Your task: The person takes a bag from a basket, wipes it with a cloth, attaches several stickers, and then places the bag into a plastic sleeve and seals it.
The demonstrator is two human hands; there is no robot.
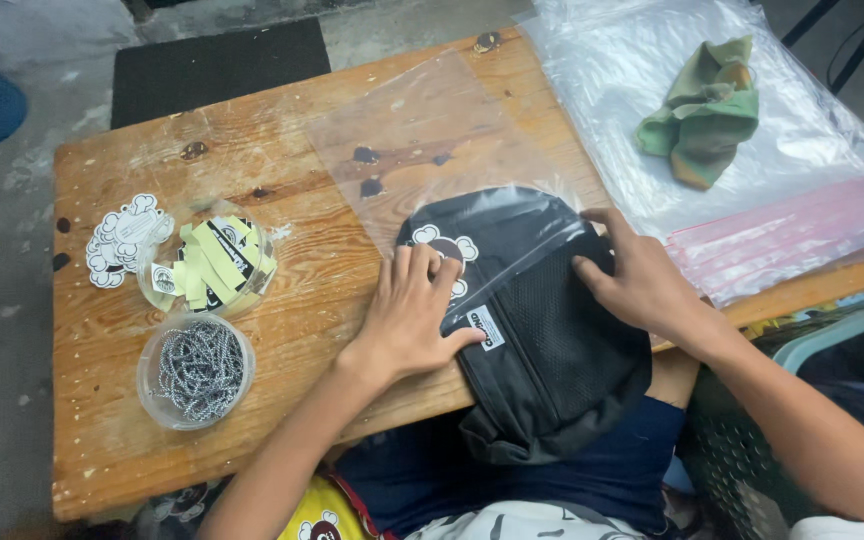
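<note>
At the far left of the wooden surface (282, 150), a small heap of white flower-shaped stickers (126, 238) is seen lying flat. Just beside them, a round clear tub (208, 262) is filled with pale yellow and black tags, and in front of it a second clear tub (196, 371) is packed with silver ball chains.

Nearer the middle, the left hand (412, 315) is laid palm down on a black pouch (532, 320), its fingers (422, 268) spread and flat over a white flower emblem; nothing is gripped, the pouch is only pressed. The pouch is positioned at the near edge of the surface, partly hanging over it toward the lap, and its far end is covered by a clear plastic bag (432, 135) that stretches back across the wood.

The right hand (637, 275) is placed on the pouch's right side, over the mesh panel, with fingers (592, 272) curled against the pouch and the bag's edge; whether the plastic is actually pinched cannot be told.

At the right, a stack of clear and pink-edged bags (802, 215) is topped by a crumpled green cloth (704, 112).
</note>
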